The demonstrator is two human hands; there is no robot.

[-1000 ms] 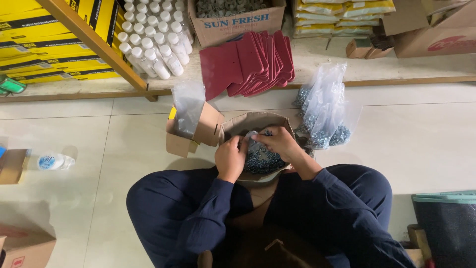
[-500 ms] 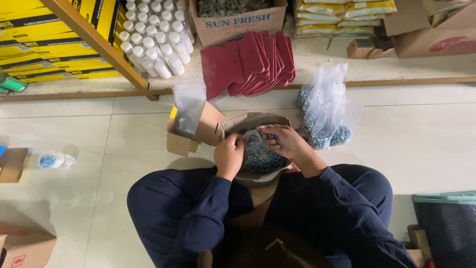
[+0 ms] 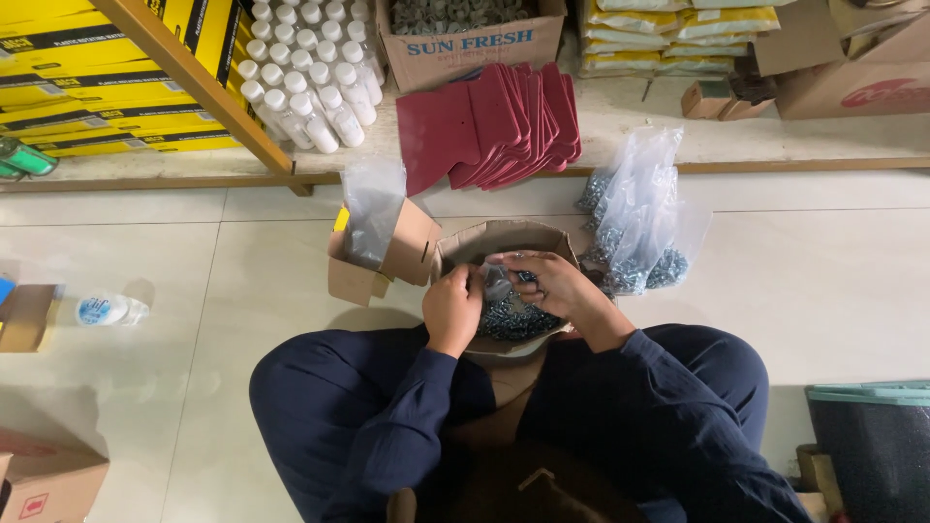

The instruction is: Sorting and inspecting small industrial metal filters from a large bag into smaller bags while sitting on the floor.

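Seen from the head camera, the person sits cross-legged on a pale tiled floor (image 3: 794, 291), both hands held close together over an open cardboard box (image 3: 504, 240) that rests between the knees. The left hand (image 3: 453, 308) and the right hand (image 3: 544, 283) each pinch the top of a small clear plastic bag (image 3: 498, 286), which hangs between them just above the dark metal screws (image 3: 513, 320) heaped in the box; whether either hand also holds loose screws cannot be told. Just to the left of the left hand stands a smaller cardboard box (image 3: 407, 254) with empty clear bags (image 3: 371, 208) sticking out of it. Just beyond the right hand lies a pile of filled plastic bags (image 3: 635, 228) of the same dark hardware. Farther ahead of both hands a fan of dark red flat sheets (image 3: 489, 121) lies on a low ledge, with white plastic bottles (image 3: 305, 73) to its left. Well left of the hands a small bottle (image 3: 108, 310) lies on the floor.
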